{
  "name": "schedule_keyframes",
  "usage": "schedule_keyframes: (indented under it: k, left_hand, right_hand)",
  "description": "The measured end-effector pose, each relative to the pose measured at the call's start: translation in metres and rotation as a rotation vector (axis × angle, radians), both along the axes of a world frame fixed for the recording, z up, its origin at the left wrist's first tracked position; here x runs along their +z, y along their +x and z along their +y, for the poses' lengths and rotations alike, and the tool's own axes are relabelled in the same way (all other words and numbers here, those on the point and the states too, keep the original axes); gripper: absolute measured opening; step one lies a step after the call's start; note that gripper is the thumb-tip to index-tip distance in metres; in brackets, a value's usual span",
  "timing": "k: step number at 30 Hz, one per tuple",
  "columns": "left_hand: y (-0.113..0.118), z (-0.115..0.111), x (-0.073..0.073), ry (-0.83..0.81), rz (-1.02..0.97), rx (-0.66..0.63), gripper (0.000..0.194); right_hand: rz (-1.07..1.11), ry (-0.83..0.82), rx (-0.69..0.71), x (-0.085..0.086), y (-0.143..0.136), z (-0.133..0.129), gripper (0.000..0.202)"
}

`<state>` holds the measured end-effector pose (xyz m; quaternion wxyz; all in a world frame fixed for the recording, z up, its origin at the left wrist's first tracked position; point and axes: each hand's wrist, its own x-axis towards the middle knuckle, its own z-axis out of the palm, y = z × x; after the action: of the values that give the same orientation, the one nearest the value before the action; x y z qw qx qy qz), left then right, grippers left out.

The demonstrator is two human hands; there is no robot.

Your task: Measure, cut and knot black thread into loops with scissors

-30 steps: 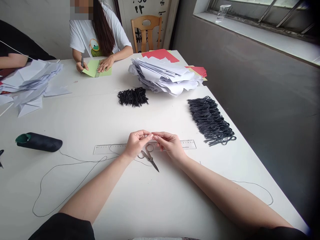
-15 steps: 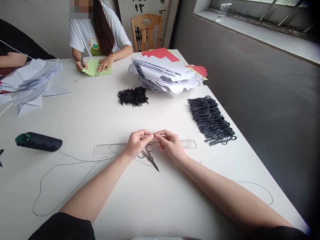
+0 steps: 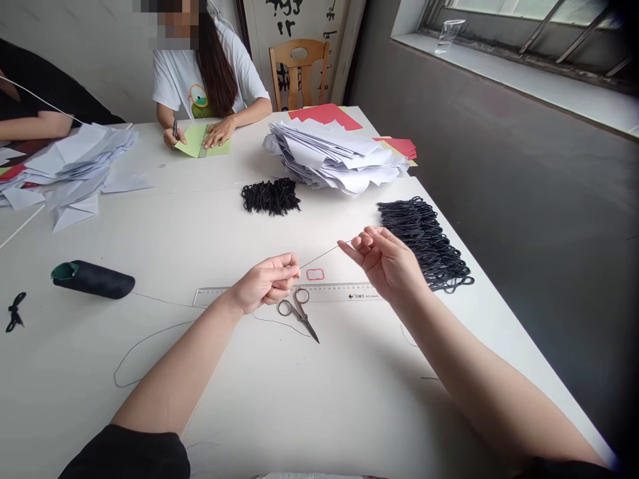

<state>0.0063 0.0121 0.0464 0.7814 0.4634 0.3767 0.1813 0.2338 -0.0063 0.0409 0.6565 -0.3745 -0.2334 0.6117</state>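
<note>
A dark thread (image 3: 319, 257) runs taut between my two hands above the white table. My left hand (image 3: 267, 279) is closed, pinching the thread between thumb and fingers. Higher and to the right, my right hand (image 3: 389, 259) is closed on the thread's other stretch, its wrist over the end of the clear ruler (image 3: 329, 293). Small scissors (image 3: 303, 316) lie on the table just below the ruler, blades apart from both hands. A spool of black thread (image 3: 94, 279) lies on its side at the left, with loose thread trailing from it toward my left arm.
Black looped tassels (image 3: 414, 239) lie in rows at the right, with a smaller black bundle (image 3: 271, 197) farther back. Behind is a stack of white paper (image 3: 334, 153). Across the table a person (image 3: 210, 86) holds a pen over green paper (image 3: 192, 143). A small black knot (image 3: 16, 313) lies far left.
My hands have moved apart, the right one up and to the right, stretching the thread between them. Loose thread at the left has been drawn in.
</note>
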Motion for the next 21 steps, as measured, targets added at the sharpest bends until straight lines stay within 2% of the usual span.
schedule_keyframes:
  k: [4,8,15,17,19,21]
  left_hand:
    - [-0.003,-0.006,0.02,0.029,0.049,-0.06,0.032]
    - [-0.006,-0.009,0.033,0.074,0.094,-0.079,0.034]
    - [-0.011,-0.006,0.034,0.109,0.17,0.001,0.031]
    - [-0.013,-0.005,0.034,0.129,0.183,0.017,0.029]
    - [-0.015,-0.004,0.035,0.151,0.197,0.026,0.028]
    - [-0.016,-0.004,0.035,0.178,0.215,0.03,0.027]
  right_hand:
    - [-0.081,0.034,-0.105,0.001,0.022,0.008,0.02]
    - [-0.278,0.131,-0.192,-0.004,0.04,0.016,0.023]
    - [-0.772,0.491,-0.632,0.008,0.049,0.017,0.017]
    - [-0.921,0.525,-0.712,0.01,0.049,0.014,0.015]
    - [-1.092,0.479,-0.656,0.009,0.048,0.012,0.011]
    - [-1.282,0.402,-0.419,0.004,0.045,0.01,0.007]
